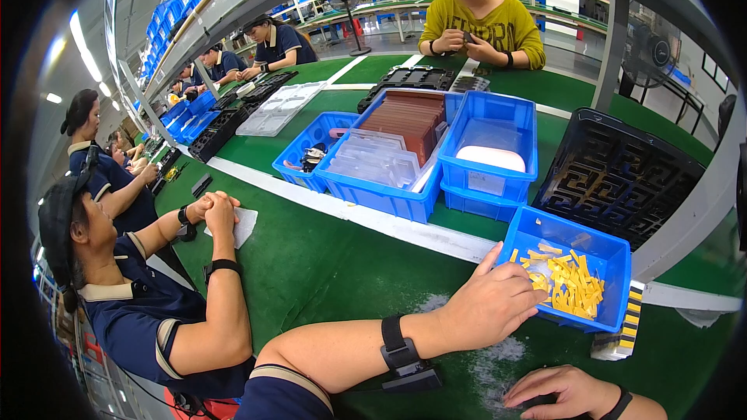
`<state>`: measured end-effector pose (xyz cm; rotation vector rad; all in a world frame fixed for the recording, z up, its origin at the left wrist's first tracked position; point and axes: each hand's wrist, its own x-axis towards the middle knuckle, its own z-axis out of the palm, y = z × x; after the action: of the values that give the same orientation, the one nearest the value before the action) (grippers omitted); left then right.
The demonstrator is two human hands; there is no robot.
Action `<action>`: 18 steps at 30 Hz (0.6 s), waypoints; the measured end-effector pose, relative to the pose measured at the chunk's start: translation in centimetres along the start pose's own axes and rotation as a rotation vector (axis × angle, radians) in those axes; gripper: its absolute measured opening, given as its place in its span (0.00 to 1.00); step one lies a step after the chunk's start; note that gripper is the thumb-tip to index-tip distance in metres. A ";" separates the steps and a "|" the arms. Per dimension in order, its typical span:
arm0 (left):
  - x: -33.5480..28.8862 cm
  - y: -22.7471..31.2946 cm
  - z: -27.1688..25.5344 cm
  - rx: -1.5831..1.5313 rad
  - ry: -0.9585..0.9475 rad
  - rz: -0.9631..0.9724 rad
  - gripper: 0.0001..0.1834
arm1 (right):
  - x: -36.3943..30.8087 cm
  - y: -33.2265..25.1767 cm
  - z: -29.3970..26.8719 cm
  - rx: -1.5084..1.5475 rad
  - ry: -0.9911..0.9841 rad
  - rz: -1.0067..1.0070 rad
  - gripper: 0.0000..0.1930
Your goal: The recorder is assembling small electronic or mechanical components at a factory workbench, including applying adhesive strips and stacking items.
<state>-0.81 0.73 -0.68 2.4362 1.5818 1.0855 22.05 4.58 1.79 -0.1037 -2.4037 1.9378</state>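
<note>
My left hand is at the near left corner of a blue bin of small yellow strips. One finger is raised; the other fingers bend together over the rim, tips by the strips. What they pinch, if anything, is hidden. Low in the view, my right hand lies near the table, its fingers curled round a small dark piece, mostly covered. A black strap with a dark block circles my left wrist.
Blue bins of brown and clear plates stand behind, beside stacked bins and a leaning black tray. A striped block touches my bin's right side. Close on my left, a co-worker sits; another person works opposite.
</note>
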 end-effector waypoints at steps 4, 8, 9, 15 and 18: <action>0.0 0.0 -0.1 0.007 0.011 0.015 0.12 | 0.0 0.0 0.0 0.000 -0.002 0.002 0.11; 0.0 0.0 -0.1 0.007 -0.002 0.011 0.12 | 0.0 -0.1 0.0 -0.003 0.000 -0.001 0.11; 0.0 0.0 -0.1 0.009 -0.005 0.009 0.12 | 0.0 -0.1 0.0 -0.003 0.000 -0.002 0.11; 0.0 -0.1 0.0 0.003 0.005 0.016 0.12 | 0.1 -0.1 0.0 0.022 0.006 -0.005 0.10; 0.0 -0.1 -0.1 0.004 -0.001 0.013 0.12 | 0.1 0.0 0.0 0.040 0.007 -0.014 0.09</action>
<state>-0.91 0.75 -0.60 2.4530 1.5719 1.0838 21.99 4.58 1.78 -0.0912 -2.3532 1.9756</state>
